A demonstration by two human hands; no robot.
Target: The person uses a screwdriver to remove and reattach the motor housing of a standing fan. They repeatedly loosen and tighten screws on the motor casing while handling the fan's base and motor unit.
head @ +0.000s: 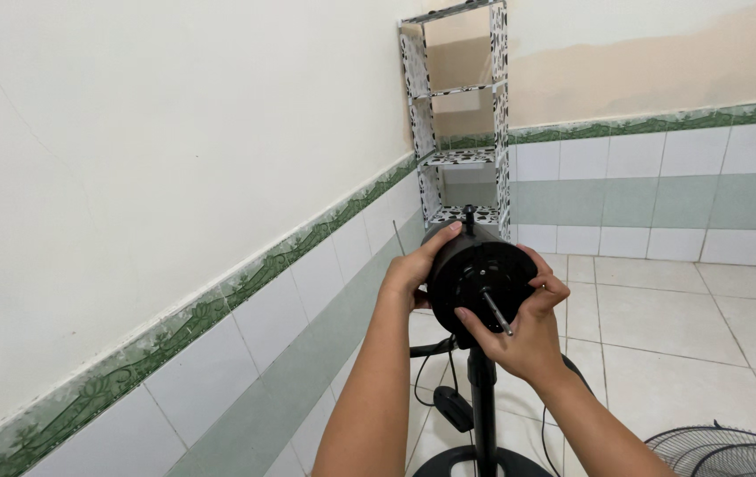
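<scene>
The left hand point(413, 269) clasps the motor point(475, 274) at nine o'clock to steady it — the right hand point(524, 336), fingers curled, grips its face around the shaft point(496, 312).

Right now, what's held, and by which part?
Both hands grip the black fan motor housing on its stand: left hand on its left side, right hand at the front lower edge, beside the shaft.

Cream walls point(130, 132) with green tile border, tiled floor point(678, 327), patterned corner shelf point(462, 132)
</scene>
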